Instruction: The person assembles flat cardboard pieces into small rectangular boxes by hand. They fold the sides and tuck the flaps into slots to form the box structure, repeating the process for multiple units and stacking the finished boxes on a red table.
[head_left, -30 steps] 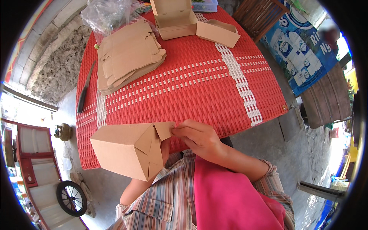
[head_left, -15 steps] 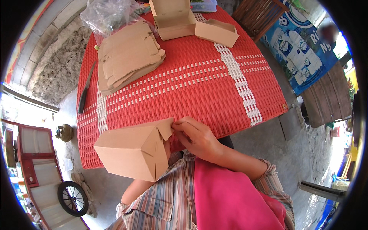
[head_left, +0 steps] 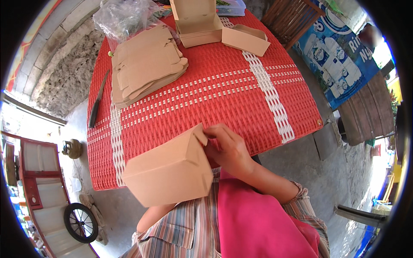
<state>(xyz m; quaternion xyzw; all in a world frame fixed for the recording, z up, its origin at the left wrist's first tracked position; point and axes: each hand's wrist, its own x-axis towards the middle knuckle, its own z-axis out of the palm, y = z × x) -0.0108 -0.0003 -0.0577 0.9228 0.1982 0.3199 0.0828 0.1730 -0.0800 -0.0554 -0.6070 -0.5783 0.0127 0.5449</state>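
Note:
A brown cardboard box (head_left: 167,172), partly folded into shape, is tilted in front of me over the table's near edge. My right hand (head_left: 228,150) is closed at its upper right corner, thumb and fingers pinching a small flap (head_left: 200,134). My left forearm (head_left: 155,213) reaches up behind the box, which hides my left hand and its fingers. Beyond it lies a stack of flat cardboard box blanks (head_left: 146,60). An open cardboard box (head_left: 200,38) with its lid raised stands at the far side, beside a shallower cardboard tray (head_left: 245,41).
The table (head_left: 206,103) has a red woven top with white bands. A dark-handled knife (head_left: 98,99) lies along its left edge. A clear plastic bag (head_left: 124,19) and a bluish plastic container (head_left: 231,7) are at the back. A wooden chair (head_left: 288,19) stands far right.
The box has shifted right and turned, its right end rising. My right hand has moved slightly right and up with the corner, still pinching the flap.

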